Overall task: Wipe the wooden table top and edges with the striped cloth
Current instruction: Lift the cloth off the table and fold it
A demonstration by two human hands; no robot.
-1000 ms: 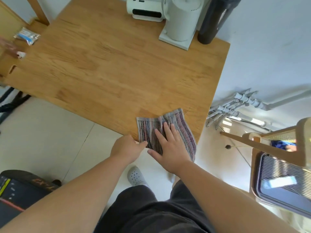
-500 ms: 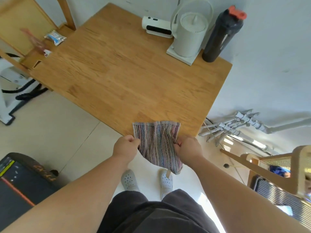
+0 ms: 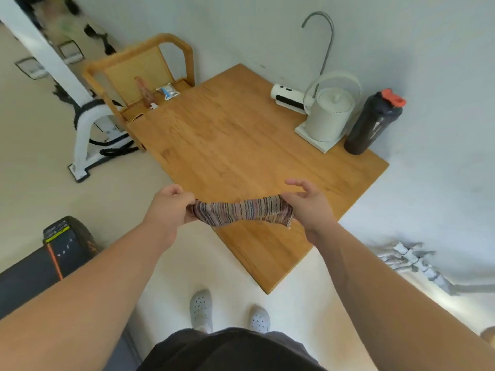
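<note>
— What is the surface, and what room is it in?

— A wooden worktop (image 3: 241,145), honey-coloured planks with the grain showing. Its far edge runs along a white wall and its near corner juts out over a pale floor (image 3: 40,170). Grey pipes (image 3: 412,261) run low along the wall to the right.

— Where is the striped cloth (image 3: 241,211)?

— Up in the air, bunched into a band and stretched between both hands. It is seen over the worktop's near edge.

— How do the hands hold it?

— The left grip (image 3: 171,204) is clamped round the cloth's left end, fingers curled in. The right grip (image 3: 308,207) pinches the right end between thumb and fingers, with the forefinger lifted clear above.

— What stands on the wood? Count it.

— Three things, all at the far right by the wall. One white kettle (image 3: 330,116) stands on its base. One dark bottle (image 3: 372,124) with an orange-red lid is just beside it. One small white device (image 3: 288,99) lies on the kettle's other side.

— And around it?

— One wooden chair (image 3: 139,68) with a cane back stands at the far left end, with one small packet (image 3: 168,91) on its seat. Beyond it is one white machine frame (image 3: 85,124). One dark machine (image 3: 53,253) sits at the lower left. Two grey clogs (image 3: 201,309) are on the floor below the cloth.
</note>
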